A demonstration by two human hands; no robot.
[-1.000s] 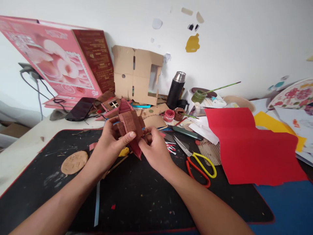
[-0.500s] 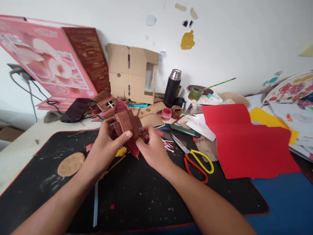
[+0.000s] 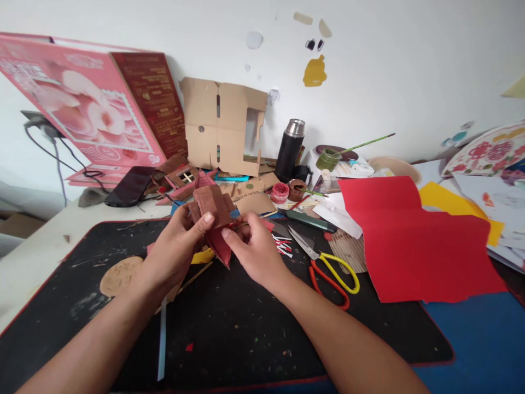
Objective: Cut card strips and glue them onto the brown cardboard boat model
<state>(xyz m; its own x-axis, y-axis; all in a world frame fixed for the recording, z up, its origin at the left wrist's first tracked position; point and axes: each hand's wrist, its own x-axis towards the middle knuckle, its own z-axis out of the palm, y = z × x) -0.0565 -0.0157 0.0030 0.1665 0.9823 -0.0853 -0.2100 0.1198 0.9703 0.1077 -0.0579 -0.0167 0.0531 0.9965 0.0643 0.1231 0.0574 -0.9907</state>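
A small painted cardboard model house (image 3: 213, 205), brown with dark red roof-like panels, is tilted above the mat. My left hand (image 3: 182, 241) grips it from the left, the thumb lying on its brown face and the fingers hidden behind. My right hand (image 3: 250, 243) is closed at its right side, thumb against the red panel. A thin stick-like thing shows by the right fingers, but I cannot make it out clearly. Behind the held piece sits another brown model part with a white-barred window (image 3: 187, 176). Below it lies a yellow object (image 3: 203, 256), partly covered.
On the black mat (image 3: 246, 339) lie scissors (image 3: 315, 256) with red and yellow handles, a green utility knife (image 3: 309, 220) and a round tan disc (image 3: 120, 276). Red paper (image 3: 422, 241) covers the right side. Paint jars (image 3: 280, 192), a black thermos (image 3: 289, 150) and cardboard (image 3: 221, 123) stand behind.
The model house has turned slightly in my hands. My left thumb has moved a little up and left, and my right thumb now rests further over the red panel.
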